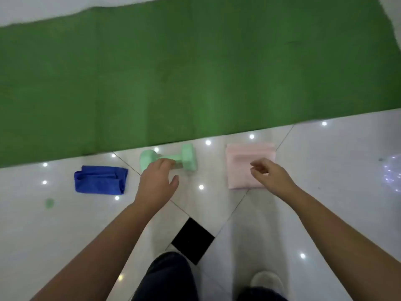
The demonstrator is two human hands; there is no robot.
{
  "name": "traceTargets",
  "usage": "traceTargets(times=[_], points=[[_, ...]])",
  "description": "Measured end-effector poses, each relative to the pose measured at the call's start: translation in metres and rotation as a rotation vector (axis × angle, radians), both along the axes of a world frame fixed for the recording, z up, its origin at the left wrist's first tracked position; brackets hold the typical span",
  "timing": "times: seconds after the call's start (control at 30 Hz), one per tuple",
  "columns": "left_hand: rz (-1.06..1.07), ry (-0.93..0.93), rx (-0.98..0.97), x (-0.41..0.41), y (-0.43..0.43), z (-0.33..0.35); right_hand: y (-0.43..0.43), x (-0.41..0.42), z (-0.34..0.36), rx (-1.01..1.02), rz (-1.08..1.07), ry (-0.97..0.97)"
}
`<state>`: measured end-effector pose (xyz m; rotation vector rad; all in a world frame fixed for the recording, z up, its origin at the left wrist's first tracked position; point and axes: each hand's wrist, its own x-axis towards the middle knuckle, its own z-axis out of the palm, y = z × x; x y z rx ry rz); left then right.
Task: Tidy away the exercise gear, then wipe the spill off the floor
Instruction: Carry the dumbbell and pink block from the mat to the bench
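A mint-green dumbbell [186, 157] lies on the white tiled floor just in front of a large green exercise mat [173, 79]. My left hand [156, 181] reaches over its left end and handle, fingers loosely spread, thumb apart; no grip on it shows. A folded pink towel [240, 157] lies to the right, and my right hand [271, 174] hovers over it with fingers loosely curled, holding nothing. A folded blue cloth [99, 180] lies to the left. A small green spot [49, 203] marks the floor at the lower left.
The glossy white floor [325, 170] reflects several ceiling lights. One black tile [193, 240] sits in front of my feet. My dark trouser leg [169, 279] and a light slipper [267, 279] show at the bottom. A faint glittery reflection [392, 170] lies at the right edge.
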<state>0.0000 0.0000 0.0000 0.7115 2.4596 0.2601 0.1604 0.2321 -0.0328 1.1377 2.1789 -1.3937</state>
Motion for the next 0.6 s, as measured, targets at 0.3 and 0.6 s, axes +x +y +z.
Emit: traceTargets(times=[0.3,0.6], points=[[-0.294,0.207,-0.300,-0.058,-0.001,-0.106,0.021,-0.015,-0.085,0.154,0.373,0.083],[-0.466,0.358,-0.169,-0.060,0.007,-0.125,0.024,-0.005,-0.102,0.231,0.475,0.150]])
